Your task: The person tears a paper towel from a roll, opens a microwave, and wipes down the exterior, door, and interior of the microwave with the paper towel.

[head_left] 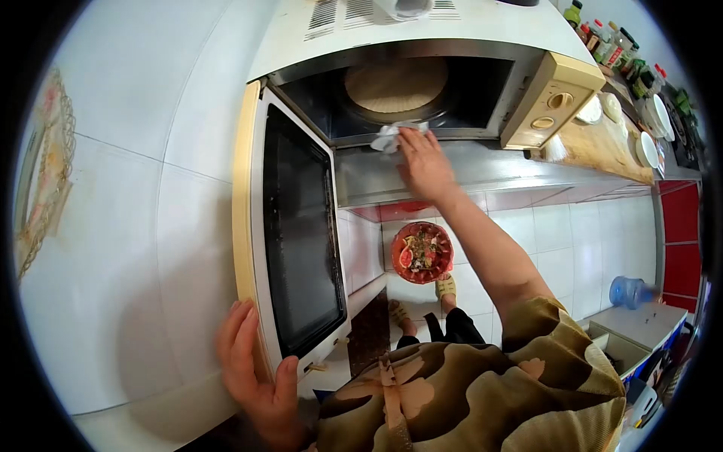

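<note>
A white microwave (553, 98) stands with its door (301, 233) swung open to the left. Around the lower outer edge of that door my left hand (260, 373) is closed, thumb on one side and fingers on the other. My right hand (425, 162) presses a crumpled white cloth or tissue (388, 137) against the front lower edge of the microwave opening. Inside the cavity lies a round, pale, flat disc (397, 84) on the turntable.
A red bin (422, 252) with scraps stands on the tiled floor below. To the right are a wooden board (595, 147), white bowls (657, 117), sauce bottles (614, 49) and a blue water jug (629, 292). A tiled wall (196, 151) rises at the left.
</note>
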Tool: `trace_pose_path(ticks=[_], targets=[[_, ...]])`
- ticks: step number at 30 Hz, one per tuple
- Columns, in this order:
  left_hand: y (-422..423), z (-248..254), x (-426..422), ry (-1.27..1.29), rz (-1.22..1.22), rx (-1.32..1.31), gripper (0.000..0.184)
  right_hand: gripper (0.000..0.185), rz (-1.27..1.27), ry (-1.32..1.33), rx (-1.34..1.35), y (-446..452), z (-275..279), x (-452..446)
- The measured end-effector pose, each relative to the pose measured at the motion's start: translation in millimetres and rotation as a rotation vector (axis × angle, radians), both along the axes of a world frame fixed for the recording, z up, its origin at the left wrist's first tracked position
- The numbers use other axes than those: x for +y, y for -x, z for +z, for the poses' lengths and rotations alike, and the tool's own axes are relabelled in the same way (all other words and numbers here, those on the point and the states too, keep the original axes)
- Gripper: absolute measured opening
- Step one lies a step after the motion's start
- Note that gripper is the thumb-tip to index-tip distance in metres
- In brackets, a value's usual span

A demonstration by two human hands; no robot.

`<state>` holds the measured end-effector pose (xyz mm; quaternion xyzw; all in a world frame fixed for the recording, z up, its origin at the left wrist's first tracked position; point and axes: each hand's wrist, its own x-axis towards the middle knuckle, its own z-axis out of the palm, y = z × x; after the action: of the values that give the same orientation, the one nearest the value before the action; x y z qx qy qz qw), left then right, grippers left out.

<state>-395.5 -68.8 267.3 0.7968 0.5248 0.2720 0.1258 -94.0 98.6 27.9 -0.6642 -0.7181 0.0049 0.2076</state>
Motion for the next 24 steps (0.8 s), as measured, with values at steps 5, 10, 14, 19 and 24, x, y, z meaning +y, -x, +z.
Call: trace_pose_path(ticks=[5,10,14,19,24], targets=[[0,-4,0,0.004,0.012,-0.008,0.057,0.060,-0.130,-0.093,0.066,-37,-1,-27],[2,-1,-2,0.014,0.017,0.005,0.056,0.059,-0.294,-0.186,0.080,-61,-3,-19],[-1,-6,-1,0.018,0.038,-0.047,0.057,0.061,-0.320,-0.100,-0.016,-82,-6,3],[2,-4,-1,0.014,0.045,-0.062,0.058,0.072,-0.388,0.136,-0.102,-82,-4,20],[3,-4,0,0.017,0.028,-0.051,0.058,0.081,-0.303,0.047,-0.162,-46,3,-10]])
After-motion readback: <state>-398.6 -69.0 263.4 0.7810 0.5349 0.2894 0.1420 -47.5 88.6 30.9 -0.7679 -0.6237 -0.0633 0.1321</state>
